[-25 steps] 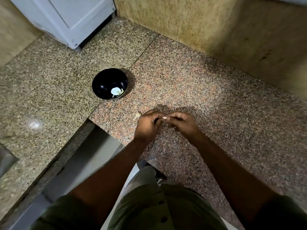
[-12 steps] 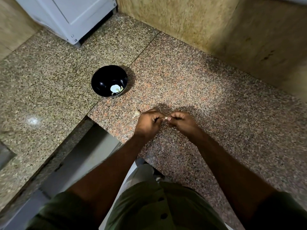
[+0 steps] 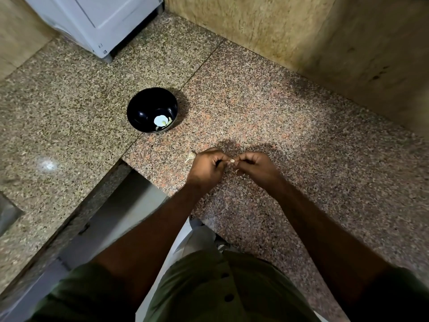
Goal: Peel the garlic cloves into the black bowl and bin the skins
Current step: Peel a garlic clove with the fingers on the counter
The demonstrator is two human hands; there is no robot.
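Both hands meet over the speckled pink granite counter [image 3: 301, 140]: the left hand [image 3: 206, 167] and right hand [image 3: 257, 167] pinch 1 small pale garlic clove [image 3: 231, 161] between their fingertips. Another unpeeled clove [image 3: 191, 156] lies just beside the left hand. The round glossy black bowl [image 3: 148, 105], well apart, holds pale peeled pieces [image 3: 160, 121].

Both forearms extend forward and converge. The left hand [image 3: 207, 166] and the right hand [image 3: 255, 165] meet fingertip to fingertip, backs upward, fingers curled inward. Both pinch one small pale garlic clove [image 3: 231, 161] between them. Both wrists are held roughly straight.
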